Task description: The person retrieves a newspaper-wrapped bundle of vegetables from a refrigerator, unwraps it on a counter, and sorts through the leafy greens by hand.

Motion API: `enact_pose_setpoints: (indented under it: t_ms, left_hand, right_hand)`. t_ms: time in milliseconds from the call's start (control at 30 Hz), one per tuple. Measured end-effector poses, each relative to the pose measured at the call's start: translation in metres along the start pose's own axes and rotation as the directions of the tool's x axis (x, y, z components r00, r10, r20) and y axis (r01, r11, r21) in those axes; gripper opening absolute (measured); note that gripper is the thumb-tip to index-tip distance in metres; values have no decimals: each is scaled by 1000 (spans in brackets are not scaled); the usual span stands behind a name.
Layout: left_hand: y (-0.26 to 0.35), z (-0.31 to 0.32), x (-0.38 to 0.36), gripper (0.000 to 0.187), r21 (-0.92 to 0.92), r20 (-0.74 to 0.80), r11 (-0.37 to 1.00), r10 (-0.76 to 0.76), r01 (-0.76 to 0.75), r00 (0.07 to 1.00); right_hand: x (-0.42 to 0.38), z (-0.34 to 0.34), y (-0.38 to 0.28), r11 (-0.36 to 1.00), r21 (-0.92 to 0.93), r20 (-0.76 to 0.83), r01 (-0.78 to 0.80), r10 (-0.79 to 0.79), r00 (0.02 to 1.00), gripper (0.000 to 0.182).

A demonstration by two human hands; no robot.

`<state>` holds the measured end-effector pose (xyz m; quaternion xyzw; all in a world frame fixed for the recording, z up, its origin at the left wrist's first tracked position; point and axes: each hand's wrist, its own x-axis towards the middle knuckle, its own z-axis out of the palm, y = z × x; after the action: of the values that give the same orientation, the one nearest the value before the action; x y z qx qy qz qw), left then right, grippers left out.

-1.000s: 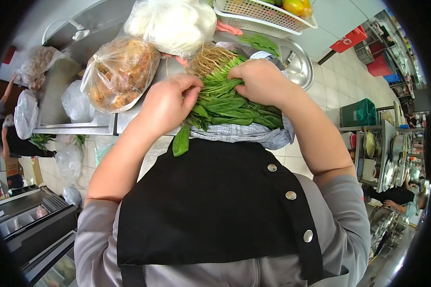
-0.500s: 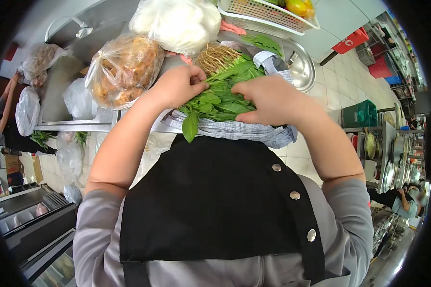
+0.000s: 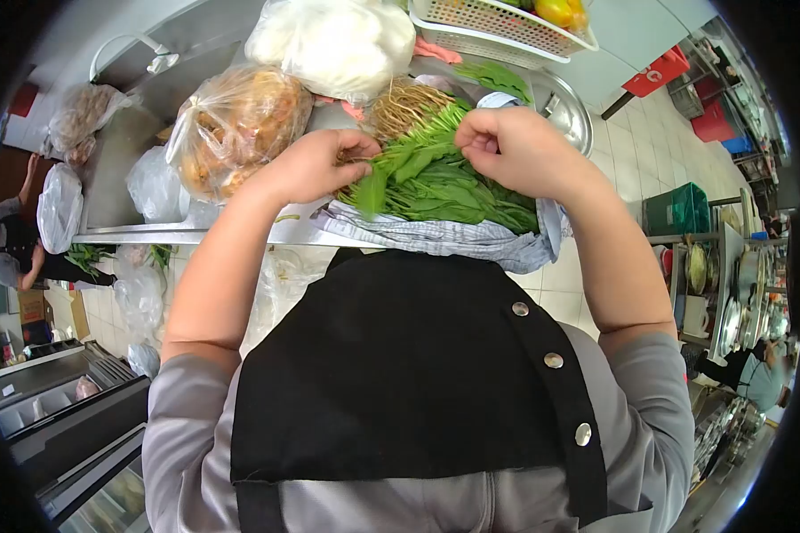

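The metal counter (image 3: 304, 233) carries a pale cloth (image 3: 436, 242) nearside of the left fingers (image 3: 357, 140), a brown-filled bag (image 3: 240, 129) to their left, a white-filled bag (image 3: 329, 46) beyond.

Looks forward and down from the wearer's head, close above the black apron (image 3: 409, 369), near enough to the leafy greens (image 3: 449, 191) at the bench (image 3: 307, 229) to pick out leaves. Spreads wide, bending tiled floor (image 3: 627, 164) and far shelves (image 3: 731, 266) inside a dark rim.
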<state>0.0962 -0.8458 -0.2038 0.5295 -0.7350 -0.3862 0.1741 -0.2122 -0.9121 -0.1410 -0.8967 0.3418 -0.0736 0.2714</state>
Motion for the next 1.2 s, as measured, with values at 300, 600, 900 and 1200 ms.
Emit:
enact_pose_setpoints:
  t_ms: [300,600,900,1200]
  left_hand:
    - [-9,12,5,15,-132,-101,991,-49,36,994]
    - [13,11,-20,30,101,-167,993,75,-59,983]
    - [12,10,-17,38,64,-141,998,22,-13,990]
    - [19,10,-18,37,106,-139,994,-10,25,990]
  right_hand:
    - [-12,33,-16,985,-165,74,44,-32,997,35]
    - [2,36,-18,999,-42,-8,-33,33,999,22]
    - [32,4,-22,960,-260,-167,103,-150,974,10]
    - [86,35,-18,831,-432,236,351,-272,933,16]
